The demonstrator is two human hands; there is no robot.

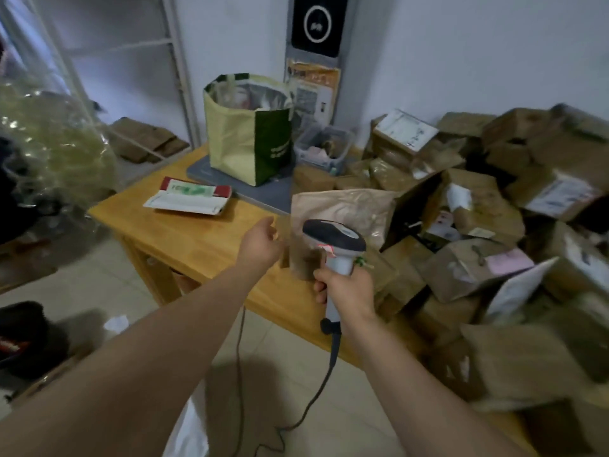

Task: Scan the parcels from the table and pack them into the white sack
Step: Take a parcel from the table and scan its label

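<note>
Parcels [478, 272] crowd table [197, 239] | bag [244, 140] contents blurred | right hand [346, 288] grips scanner [333, 235] — left hand [260, 242] unclear

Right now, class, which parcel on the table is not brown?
The flat red-and-white envelope, lying alone near the table's left end; the piled parcels are brown.

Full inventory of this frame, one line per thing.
table: one, light wood, centre
parcels: large pile, brown, table's right side
scanner: one, grey-black, corded, held at centre
paper parcel: one, brown, upright beyond the scanner
flat packet: one, white-red, table's left
bag: one, yellow-green, on grey slab, back
clear box: one, right of bag
white sack: one, bottom edge, partly visible
left hand: at paper parcel's left edge, grip unclear
right hand: grips scanner handle
</note>
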